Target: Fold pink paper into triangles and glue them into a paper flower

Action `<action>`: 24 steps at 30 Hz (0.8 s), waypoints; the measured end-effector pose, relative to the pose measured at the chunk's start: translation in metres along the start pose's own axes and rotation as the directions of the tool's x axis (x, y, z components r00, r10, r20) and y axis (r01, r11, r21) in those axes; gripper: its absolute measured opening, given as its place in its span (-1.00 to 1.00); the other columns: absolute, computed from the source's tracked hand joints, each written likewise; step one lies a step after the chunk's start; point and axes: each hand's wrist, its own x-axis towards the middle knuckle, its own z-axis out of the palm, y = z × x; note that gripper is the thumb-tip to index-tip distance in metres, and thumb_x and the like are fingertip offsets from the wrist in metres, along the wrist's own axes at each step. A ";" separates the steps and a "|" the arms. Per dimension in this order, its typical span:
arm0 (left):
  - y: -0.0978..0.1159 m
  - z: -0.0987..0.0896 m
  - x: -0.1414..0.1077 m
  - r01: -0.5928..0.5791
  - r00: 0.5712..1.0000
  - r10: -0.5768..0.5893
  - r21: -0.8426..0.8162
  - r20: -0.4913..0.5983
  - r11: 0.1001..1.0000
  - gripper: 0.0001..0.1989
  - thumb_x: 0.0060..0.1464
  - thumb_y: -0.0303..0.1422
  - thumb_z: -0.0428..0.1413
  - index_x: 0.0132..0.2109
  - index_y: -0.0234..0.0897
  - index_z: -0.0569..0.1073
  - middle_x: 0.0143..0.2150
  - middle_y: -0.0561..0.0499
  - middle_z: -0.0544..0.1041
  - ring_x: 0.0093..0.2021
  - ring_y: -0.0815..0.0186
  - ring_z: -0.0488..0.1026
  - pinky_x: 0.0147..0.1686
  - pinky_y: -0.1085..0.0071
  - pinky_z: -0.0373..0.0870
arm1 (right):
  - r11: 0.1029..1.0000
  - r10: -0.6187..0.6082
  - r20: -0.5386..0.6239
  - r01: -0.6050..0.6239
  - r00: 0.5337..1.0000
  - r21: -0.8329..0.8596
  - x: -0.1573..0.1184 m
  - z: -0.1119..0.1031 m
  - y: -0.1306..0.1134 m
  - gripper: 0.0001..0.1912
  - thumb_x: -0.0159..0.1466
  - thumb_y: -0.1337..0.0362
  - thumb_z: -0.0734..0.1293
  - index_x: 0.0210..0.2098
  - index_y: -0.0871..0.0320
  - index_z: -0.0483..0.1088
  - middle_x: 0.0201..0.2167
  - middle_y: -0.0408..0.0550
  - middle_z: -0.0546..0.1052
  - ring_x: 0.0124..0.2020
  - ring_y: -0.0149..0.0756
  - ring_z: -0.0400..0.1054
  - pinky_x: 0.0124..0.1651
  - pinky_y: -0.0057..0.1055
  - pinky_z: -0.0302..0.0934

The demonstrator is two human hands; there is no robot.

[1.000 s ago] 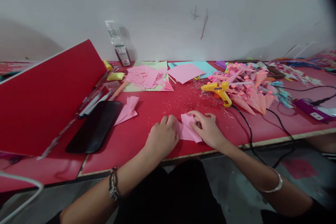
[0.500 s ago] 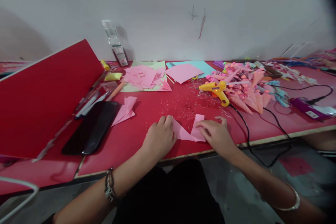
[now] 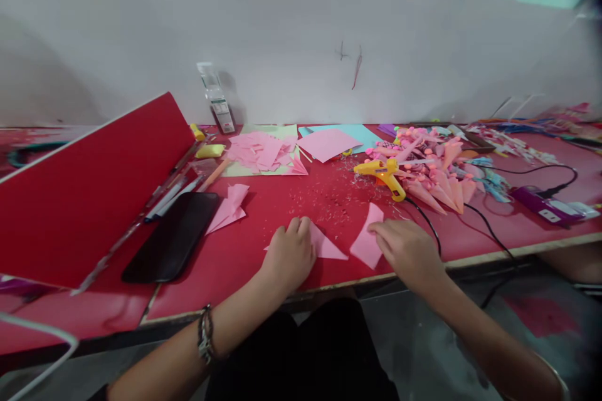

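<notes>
Left hand (image 3: 289,258) lies over the pink triangle (image 3: 329,247) on my worktop (image 3: 214,272), grip hidden; right hand (image 3: 408,252), apart, pinches the pink strip (image 3: 367,241) just beside. I'd press 1 flat, pinch the other lightly: no creases.

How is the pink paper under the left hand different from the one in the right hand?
The pointed paper tapers to a tip; the strip has blunt ends. The left hand covers part of the pointed paper; the right hand holds the strip's edge. Both are pink.
</notes>
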 end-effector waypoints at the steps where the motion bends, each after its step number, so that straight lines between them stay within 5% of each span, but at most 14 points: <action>1: 0.000 0.000 0.000 -0.006 1.000 0.006 0.003 0.000 1.000 -0.67 0.11 -0.39 -0.17 -0.11 -0.44 0.39 -0.06 -0.23 0.32 -0.15 0.13 0.26 -0.39 0.32 0.26 | 1.000 -0.023 -0.035 0.023 0.999 -0.017 -0.001 -0.005 0.002 -0.75 0.20 0.39 0.11 -0.32 0.18 0.41 -0.49 -0.01 0.45 -0.38 -0.23 0.30 -0.29 -0.34 0.05; 5: -0.004 -0.001 0.003 -0.020 1.000 0.020 -0.003 -0.008 1.000 -0.71 0.06 -0.40 -0.10 -0.13 -0.44 0.41 -0.07 -0.22 0.34 -0.16 0.13 0.28 -0.39 0.31 0.25 | 0.988 -0.044 -0.182 0.070 0.982 0.141 -0.002 -0.018 0.005 -0.75 0.22 0.34 0.10 -0.29 0.17 0.40 -0.51 -0.03 0.44 -0.42 -0.27 0.30 -0.30 -0.36 0.10; 10: -0.015 -0.016 0.007 -0.039 0.985 0.003 -0.203 -0.173 0.978 -0.67 0.12 -0.34 -0.15 -0.03 -0.39 0.33 -0.14 -0.16 0.39 -0.16 0.17 0.31 -0.23 0.27 0.21 | 0.816 0.157 -0.258 0.021 0.953 0.577 0.012 -0.008 -0.010 -0.83 0.20 0.36 0.14 -0.32 0.14 0.35 -0.35 -0.08 0.48 -0.32 -0.34 0.35 -0.26 -0.45 0.19; 13: -0.017 -0.026 0.006 -0.084 0.972 -0.042 -0.512 -0.230 0.855 -0.69 0.14 -0.26 -0.17 -0.10 -0.30 0.34 -0.19 -0.05 0.43 -0.22 0.28 0.34 -0.25 0.38 0.22 | 0.685 0.211 -0.203 0.003 0.956 0.728 0.028 0.005 -0.025 -0.83 0.19 0.37 0.14 -0.33 0.15 0.35 -0.38 -0.10 0.47 -0.36 -0.37 0.35 -0.30 -0.48 0.21; 16: -0.022 -0.025 0.008 -0.064 0.982 -0.089 -0.739 -0.166 0.671 -0.71 0.09 -0.21 -0.12 -0.37 -0.32 0.36 -0.45 0.05 0.43 -0.45 0.39 0.33 -0.47 0.51 0.19 | 0.633 0.159 -0.189 0.047 0.969 0.772 0.043 0.015 -0.038 -0.82 0.20 0.37 0.12 -0.29 0.14 0.34 -0.34 -0.09 0.45 -0.29 -0.36 0.33 -0.22 -0.45 0.21; 19: -0.044 -0.016 0.018 -0.005 0.980 -0.158 -0.813 -0.119 0.583 -0.67 0.09 -0.21 -0.15 -0.51 -0.32 0.28 -0.61 0.11 0.34 -0.56 0.43 0.28 -0.56 0.54 0.12 | 0.686 0.115 -0.169 0.045 0.979 0.726 0.048 0.021 -0.046 -0.66 0.20 0.32 0.14 -0.01 0.12 0.18 -0.27 -0.04 0.42 -0.26 -0.34 0.31 -0.16 -0.39 0.20; 24: -0.109 -0.008 0.057 0.197 0.882 -0.430 -0.679 -0.191 0.707 -0.65 0.06 -0.23 -0.19 -0.58 -0.31 0.23 -0.68 0.13 0.23 -0.62 0.44 0.21 -0.60 0.54 0.09 | 0.872 -0.059 0.001 0.051 0.998 0.487 0.040 0.036 -0.055 -0.38 0.14 0.25 0.22 0.16 0.14 -0.05 -0.02 0.09 0.27 0.01 -0.14 0.12 0.00 -0.18 0.08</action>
